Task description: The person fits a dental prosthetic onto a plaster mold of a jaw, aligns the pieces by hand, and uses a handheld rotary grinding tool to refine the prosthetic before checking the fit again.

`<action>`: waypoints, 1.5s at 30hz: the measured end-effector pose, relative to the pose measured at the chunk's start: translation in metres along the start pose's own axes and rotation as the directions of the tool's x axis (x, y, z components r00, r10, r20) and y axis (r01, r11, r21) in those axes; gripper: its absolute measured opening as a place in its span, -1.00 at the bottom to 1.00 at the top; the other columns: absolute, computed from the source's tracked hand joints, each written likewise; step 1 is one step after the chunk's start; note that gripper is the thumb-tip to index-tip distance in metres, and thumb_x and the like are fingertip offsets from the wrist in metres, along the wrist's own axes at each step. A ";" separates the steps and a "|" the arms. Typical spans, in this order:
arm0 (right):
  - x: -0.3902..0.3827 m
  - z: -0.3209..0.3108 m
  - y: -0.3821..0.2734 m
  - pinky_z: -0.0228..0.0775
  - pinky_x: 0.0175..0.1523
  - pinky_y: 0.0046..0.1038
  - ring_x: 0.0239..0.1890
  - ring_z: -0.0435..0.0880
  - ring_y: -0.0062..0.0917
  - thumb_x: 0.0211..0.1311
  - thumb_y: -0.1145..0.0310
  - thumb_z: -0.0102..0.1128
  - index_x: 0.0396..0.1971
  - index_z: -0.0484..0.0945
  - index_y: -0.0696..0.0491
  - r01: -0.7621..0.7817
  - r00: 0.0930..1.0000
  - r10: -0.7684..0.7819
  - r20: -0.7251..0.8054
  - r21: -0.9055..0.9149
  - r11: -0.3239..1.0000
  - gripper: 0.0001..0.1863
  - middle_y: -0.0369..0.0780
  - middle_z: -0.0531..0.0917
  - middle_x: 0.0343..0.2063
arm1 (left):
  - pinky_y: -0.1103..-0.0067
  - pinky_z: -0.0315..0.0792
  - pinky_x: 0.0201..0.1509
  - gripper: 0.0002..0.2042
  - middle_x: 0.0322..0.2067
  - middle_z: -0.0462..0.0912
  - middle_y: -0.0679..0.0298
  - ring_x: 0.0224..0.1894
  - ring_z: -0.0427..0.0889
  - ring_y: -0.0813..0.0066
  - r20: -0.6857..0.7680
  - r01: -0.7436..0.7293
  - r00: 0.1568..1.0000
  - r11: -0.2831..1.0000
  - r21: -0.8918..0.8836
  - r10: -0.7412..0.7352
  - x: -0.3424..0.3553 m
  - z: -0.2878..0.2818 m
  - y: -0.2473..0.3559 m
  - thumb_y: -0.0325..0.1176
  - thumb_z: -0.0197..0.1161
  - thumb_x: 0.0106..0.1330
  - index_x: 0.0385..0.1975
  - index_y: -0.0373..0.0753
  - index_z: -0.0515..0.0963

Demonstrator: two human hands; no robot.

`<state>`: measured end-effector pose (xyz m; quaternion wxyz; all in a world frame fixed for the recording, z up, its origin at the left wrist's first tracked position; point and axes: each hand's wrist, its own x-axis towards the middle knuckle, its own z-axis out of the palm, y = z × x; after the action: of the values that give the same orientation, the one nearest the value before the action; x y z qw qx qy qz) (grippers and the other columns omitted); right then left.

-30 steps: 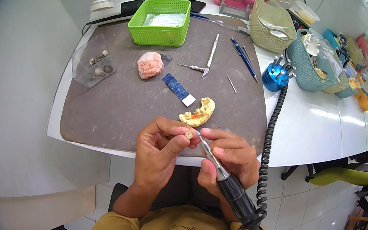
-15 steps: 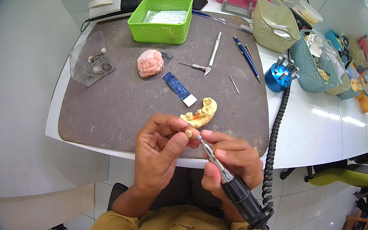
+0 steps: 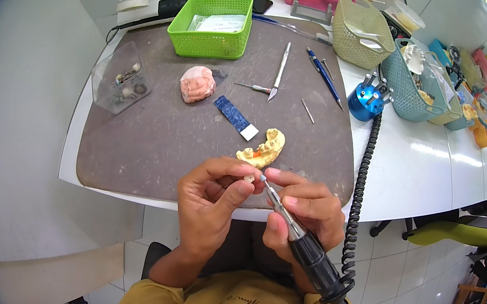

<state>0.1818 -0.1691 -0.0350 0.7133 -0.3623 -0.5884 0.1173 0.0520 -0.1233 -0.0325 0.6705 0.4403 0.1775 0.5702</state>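
Observation:
Between thumb and fingertips, my left hand (image 3: 209, 200) pinches a small tooth-coloured dental crown (image 3: 249, 179). My right hand (image 3: 309, 209) grips a black and silver rotary handpiece (image 3: 311, 253), its small pale-blue tip close to the crown; whether they touch I cannot tell. Just beyond my fingers lies a yellow dental cast (image 3: 274, 146) with an orange patch, its near end close to my left fingertips. Farther off are a blue articulating-paper strip (image 3: 233, 114) with a white end, a pink dental cast (image 3: 197, 84) and a silver craft knife (image 3: 280, 72).
A green basket (image 3: 207, 45) stands at the back of the brown mat (image 3: 129, 157). A clear box (image 3: 121, 80) of small parts lies left. On the right are a blue bur holder (image 3: 367, 101), a coiled black cord (image 3: 363, 182) and several baskets. A mechanical pencil (image 3: 325, 78) rests near the mat's right edge.
The crown has been turned in my left fingers and shows a different side. The handpiece has shifted slightly left with my right hand. Objects on the mat keep their places.

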 end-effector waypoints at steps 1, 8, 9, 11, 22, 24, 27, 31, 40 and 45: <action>0.000 0.002 0.004 0.68 -0.13 -0.34 -0.12 0.76 -0.14 0.04 0.54 0.44 -0.25 0.47 0.14 0.005 0.999 -0.005 -0.034 -0.002 1.000 -0.68 -0.05 0.67 -0.34 | 0.51 0.61 -0.01 -0.86 -0.23 0.68 0.08 -0.15 0.71 0.40 -0.003 -0.004 1.000 1.000 -0.013 0.004 0.000 0.000 0.000 -0.57 0.28 0.33 -0.16 -0.40 0.55; -0.002 0.003 0.004 0.71 -0.19 -0.41 -0.11 0.77 -0.18 -0.02 0.54 0.51 -0.28 0.48 0.11 0.003 1.000 -0.003 -0.018 -0.024 1.000 -0.64 -0.07 0.70 -0.31 | 0.45 0.70 -0.10 -0.89 -0.27 0.68 0.02 -0.20 0.75 0.32 -0.038 -0.024 0.999 0.998 -0.053 0.022 -0.004 -0.002 -0.002 -0.64 0.29 0.28 -0.24 -0.40 0.54; -0.002 0.003 0.004 0.71 -0.19 -0.42 -0.11 0.77 -0.19 -0.02 0.54 0.51 -0.27 0.48 0.11 0.003 1.000 -0.004 -0.018 -0.030 1.000 -0.64 -0.07 0.70 -0.31 | 0.45 0.71 -0.10 -0.89 -0.28 0.68 0.02 -0.21 0.75 0.32 -0.048 -0.030 0.998 0.998 -0.060 0.027 -0.004 -0.001 -0.002 -0.66 0.30 0.27 -0.25 -0.41 0.55; -0.003 0.003 0.004 0.71 -0.20 -0.42 -0.11 0.77 -0.20 -0.02 0.53 0.52 -0.27 0.48 0.10 0.005 1.000 -0.006 -0.017 -0.041 0.999 -0.64 -0.07 0.71 -0.30 | 0.45 0.71 -0.11 -0.89 -0.29 0.68 0.02 -0.22 0.74 0.32 -0.062 -0.044 0.997 0.996 -0.072 0.039 -0.004 0.001 -0.002 -0.68 0.30 0.25 -0.27 -0.42 0.55; -0.002 0.002 -0.001 0.68 -0.06 -0.33 -0.08 0.74 -0.16 0.09 0.51 0.44 -0.21 0.46 0.15 -0.013 0.999 0.015 0.036 -0.055 0.998 -0.67 -0.02 0.68 -0.33 | 0.49 0.70 -0.10 -0.88 -0.29 0.65 0.05 -0.25 0.73 0.39 -0.064 -0.072 0.996 0.997 -0.032 0.069 -0.006 0.000 -0.003 -0.69 0.33 0.22 -0.29 -0.42 0.57; -0.002 0.001 -0.003 0.67 0.01 -0.28 -0.06 0.73 -0.13 0.14 0.50 0.40 -0.19 0.43 0.16 -0.025 0.997 0.028 0.066 -0.058 0.998 -0.68 -0.01 0.65 -0.34 | 0.49 0.70 -0.10 -0.88 -0.29 0.65 0.05 -0.25 0.73 0.39 -0.063 -0.073 0.995 0.997 -0.028 0.071 -0.005 0.000 -0.003 -0.69 0.33 0.22 -0.29 -0.42 0.57; -0.001 0.001 -0.003 0.66 0.02 -0.27 -0.05 0.72 -0.13 0.14 0.51 0.40 -0.19 0.43 0.16 -0.032 0.997 0.036 0.072 -0.053 0.998 -0.68 -0.01 0.65 -0.34 | 0.50 0.69 -0.10 -0.88 -0.29 0.65 0.05 -0.25 0.72 0.39 -0.065 -0.074 0.995 0.997 -0.028 0.072 -0.005 0.000 -0.003 -0.69 0.32 0.23 -0.29 -0.42 0.56; -0.001 0.001 -0.004 0.65 0.03 -0.27 -0.04 0.72 -0.13 0.14 0.51 0.40 -0.19 0.43 0.15 -0.034 0.996 0.039 0.077 -0.060 0.998 -0.68 -0.01 0.65 -0.34 | 0.49 0.70 -0.10 -0.88 -0.29 0.65 0.05 -0.24 0.73 0.39 -0.060 -0.079 0.995 0.997 -0.022 0.078 -0.006 -0.001 -0.004 -0.69 0.32 0.23 -0.28 -0.42 0.56; -0.001 -0.002 -0.006 0.65 0.04 -0.25 -0.04 0.72 -0.11 0.14 0.52 0.37 -0.16 0.42 0.14 -0.071 0.993 0.074 0.095 -0.036 0.997 -0.67 -0.02 0.64 -0.33 | 0.50 0.70 -0.08 -0.88 -0.28 0.64 0.05 -0.22 0.72 0.39 -0.046 -0.072 0.996 0.996 -0.043 0.070 -0.005 0.001 -0.002 -0.71 0.29 0.24 -0.27 -0.42 0.56; -0.002 -0.002 -0.005 0.65 0.04 -0.25 -0.04 0.72 -0.11 0.15 0.53 0.36 -0.16 0.42 0.14 -0.060 0.993 0.065 0.102 -0.046 0.997 -0.68 -0.02 0.64 -0.33 | 0.51 0.69 -0.08 -0.88 -0.28 0.64 0.06 -0.23 0.72 0.40 -0.045 -0.089 0.995 0.995 -0.047 0.087 -0.005 0.001 -0.004 -0.72 0.28 0.25 -0.27 -0.42 0.56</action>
<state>0.1824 -0.1742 -0.0333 0.6700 -0.3891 -0.6152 0.1457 0.0535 -0.1283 -0.0363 0.6511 0.4189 0.1582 0.6128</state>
